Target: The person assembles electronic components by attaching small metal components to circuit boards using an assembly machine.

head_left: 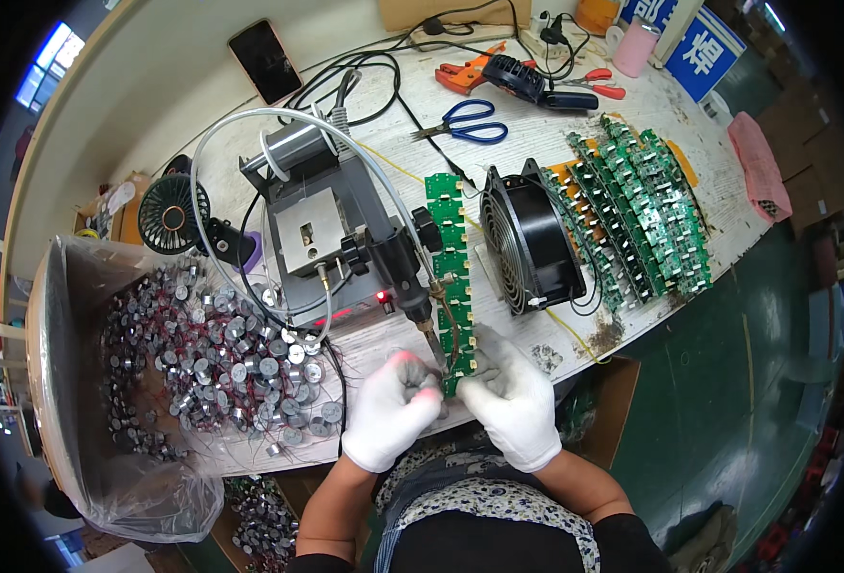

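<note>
A long strip of green circuit boards (452,260) lies upright in the view, its near end under the soldering machine's iron (410,291). My right hand (512,399), in a white glove, grips that near end from the right, thumb and fingers at its edge. On the other side, close to the iron's tip, my left hand (391,406), also gloved, has its fingers pinched together. What it holds is too small and hidden to make out. Red light falls on its fingertips. The soldering machine (312,239), with a solder spool (293,153), stands left of the strip.
Left lies a pile of small round motors (240,358) with red wires, beside a plastic-lined box (68,382). A black square fan (536,239) stands right of the strip, before stacked circuit boards (637,215). Behind are blue scissors (470,122), a phone (266,62) and cables.
</note>
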Action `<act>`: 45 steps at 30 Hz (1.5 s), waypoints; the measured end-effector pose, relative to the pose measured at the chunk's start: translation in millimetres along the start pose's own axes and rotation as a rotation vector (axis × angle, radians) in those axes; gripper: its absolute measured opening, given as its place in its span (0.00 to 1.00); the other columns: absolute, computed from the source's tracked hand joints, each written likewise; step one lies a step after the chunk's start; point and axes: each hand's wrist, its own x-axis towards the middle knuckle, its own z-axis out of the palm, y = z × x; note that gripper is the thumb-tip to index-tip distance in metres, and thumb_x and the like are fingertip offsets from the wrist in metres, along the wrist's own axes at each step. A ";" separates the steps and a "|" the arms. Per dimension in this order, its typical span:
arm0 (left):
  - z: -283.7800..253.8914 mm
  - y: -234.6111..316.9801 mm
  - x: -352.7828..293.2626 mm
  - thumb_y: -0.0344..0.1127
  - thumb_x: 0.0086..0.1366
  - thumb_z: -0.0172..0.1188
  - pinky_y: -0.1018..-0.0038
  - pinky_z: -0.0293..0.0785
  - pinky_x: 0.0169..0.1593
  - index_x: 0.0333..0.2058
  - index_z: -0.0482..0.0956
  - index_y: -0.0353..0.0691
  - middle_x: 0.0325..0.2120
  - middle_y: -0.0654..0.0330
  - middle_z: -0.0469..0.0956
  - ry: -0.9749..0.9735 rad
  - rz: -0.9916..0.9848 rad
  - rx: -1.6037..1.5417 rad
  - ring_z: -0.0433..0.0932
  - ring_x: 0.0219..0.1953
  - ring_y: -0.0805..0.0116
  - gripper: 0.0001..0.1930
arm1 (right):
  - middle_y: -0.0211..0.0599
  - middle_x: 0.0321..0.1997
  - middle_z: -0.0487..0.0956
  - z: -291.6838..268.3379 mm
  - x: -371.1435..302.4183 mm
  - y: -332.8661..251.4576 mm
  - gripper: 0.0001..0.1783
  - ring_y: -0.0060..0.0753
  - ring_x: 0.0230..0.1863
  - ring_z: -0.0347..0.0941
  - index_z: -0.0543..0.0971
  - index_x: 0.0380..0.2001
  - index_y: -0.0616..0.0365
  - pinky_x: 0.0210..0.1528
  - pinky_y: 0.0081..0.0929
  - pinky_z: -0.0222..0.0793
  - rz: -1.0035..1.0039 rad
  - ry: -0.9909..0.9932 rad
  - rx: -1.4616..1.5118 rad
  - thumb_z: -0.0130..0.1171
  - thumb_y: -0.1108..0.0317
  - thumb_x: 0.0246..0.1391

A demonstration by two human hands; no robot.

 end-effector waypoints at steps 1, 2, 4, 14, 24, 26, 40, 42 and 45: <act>0.3 1.4 -0.7 0.27 0.59 0.56 0.78 0.73 0.27 0.32 0.71 0.34 0.26 0.63 0.74 -0.020 -0.080 -0.113 0.77 0.26 0.75 0.05 | 0.39 0.44 0.77 -1.0 0.0 0.8 0.31 0.22 0.37 0.76 0.70 0.60 0.68 0.41 0.19 0.74 -0.005 -0.023 -0.046 0.61 0.78 0.50; 0.2 2.8 -1.0 0.27 0.59 0.56 0.78 0.73 0.27 0.32 0.71 0.34 0.26 0.63 0.74 -0.019 -0.080 -0.113 0.77 0.26 0.75 0.05 | 0.39 0.44 0.77 -1.4 0.7 -4.1 0.31 0.22 0.37 0.76 0.70 0.60 0.68 0.41 0.19 0.74 -0.004 -0.024 -0.045 0.61 0.78 0.50; -0.1 4.8 -1.2 0.28 0.61 0.55 0.80 0.73 0.27 0.34 0.70 0.34 0.27 0.61 0.74 -0.047 -0.156 -0.199 0.76 0.25 0.74 0.05 | 0.44 0.49 0.77 -2.3 3.4 -18.5 0.32 0.27 0.43 0.77 0.62 0.62 0.75 0.46 0.23 0.76 0.227 -0.136 0.175 0.54 0.83 0.52; 9.1 -2.4 -2.5 0.33 0.60 0.55 0.85 0.66 0.19 0.36 0.70 0.38 0.21 0.62 0.76 0.032 -0.126 -0.305 0.71 0.16 0.80 0.08 | 0.44 0.49 0.77 -3.5 5.8 -19.7 0.33 0.28 0.42 0.78 0.59 0.64 0.72 0.48 0.24 0.76 0.315 -0.161 0.388 0.52 0.81 0.54; 11.0 -5.6 -2.0 0.32 0.59 0.56 0.84 0.66 0.21 0.36 0.70 0.36 0.22 0.61 0.75 0.016 -0.110 -0.291 0.70 0.18 0.79 0.08 | 0.47 0.55 0.73 -6.3 9.8 -10.6 0.34 0.29 0.48 0.76 0.58 0.64 0.73 0.51 0.24 0.73 0.255 -0.205 0.295 0.52 0.80 0.54; 12.7 -7.5 -3.0 0.31 0.59 0.55 0.84 0.67 0.22 0.36 0.70 0.36 0.23 0.61 0.75 0.011 -0.087 -0.281 0.71 0.19 0.79 0.08 | 0.48 0.57 0.72 -5.0 9.4 -9.2 0.35 0.30 0.51 0.75 0.57 0.65 0.73 0.52 0.24 0.72 0.225 -0.204 0.295 0.52 0.80 0.53; 17.2 -7.7 -5.4 0.31 0.63 0.57 0.83 0.71 0.26 0.36 0.70 0.37 0.26 0.62 0.75 0.116 -0.011 -0.225 0.75 0.23 0.77 0.07 | 0.52 0.59 0.69 3.0 5.2 -11.9 0.40 0.35 0.55 0.70 0.51 0.67 0.77 0.56 0.29 0.69 0.180 -0.092 0.365 0.50 0.86 0.50; 17.8 -8.5 -5.7 0.31 0.63 0.57 0.83 0.71 0.25 0.37 0.70 0.37 0.26 0.62 0.75 0.127 -0.011 -0.245 0.74 0.23 0.77 0.07 | 0.52 0.59 0.68 3.7 5.6 -12.3 0.40 0.35 0.56 0.70 0.51 0.67 0.77 0.56 0.29 0.69 0.163 -0.088 0.349 0.51 0.86 0.50; 19.9 -5.0 -7.1 0.32 0.64 0.57 0.83 0.71 0.25 0.37 0.69 0.37 0.26 0.62 0.75 0.156 -0.015 -0.267 0.74 0.22 0.78 0.07 | 0.49 0.56 0.71 6.6 5.9 -7.0 0.38 0.32 0.52 0.72 0.54 0.66 0.74 0.54 0.27 0.71 0.115 -0.070 0.341 0.52 0.85 0.51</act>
